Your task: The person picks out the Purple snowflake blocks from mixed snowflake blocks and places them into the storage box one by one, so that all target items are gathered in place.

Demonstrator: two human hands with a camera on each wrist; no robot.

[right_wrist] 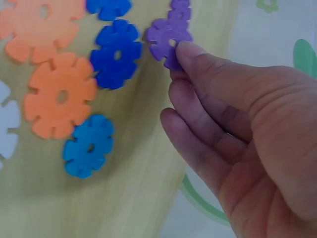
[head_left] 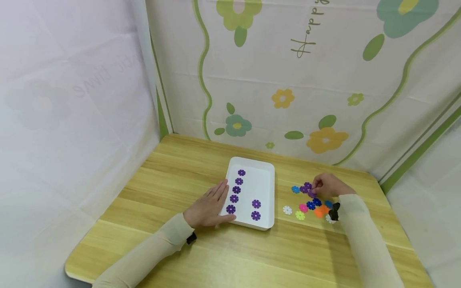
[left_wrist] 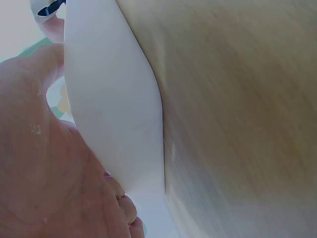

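A white tray (head_left: 265, 182) lies on the table with purple notched plastic discs in it: a column of several (head_left: 236, 190) along its left side and two more (head_left: 256, 204) at the lower right. My left hand (head_left: 207, 207) rests on the tray's left edge, fingers extended, thumb at the near corner; in the left wrist view the palm lies against the tray's outer wall (left_wrist: 116, 104). To the right of the tray, my right hand (head_left: 329, 186) pinches a purple disc (right_wrist: 159, 38) between thumb and fingertips. Other purple discs (head_left: 305, 188) are right beside it.
Loose discs lie around the right hand: dark blue (right_wrist: 116, 54), orange (right_wrist: 60, 96), light blue (right_wrist: 88, 146), pink (head_left: 303, 207), yellow (head_left: 300, 215) and white (head_left: 287, 210). Flower-printed cloth (head_left: 252, 80) borders the wooden table (head_left: 162, 180) at the back and sides.
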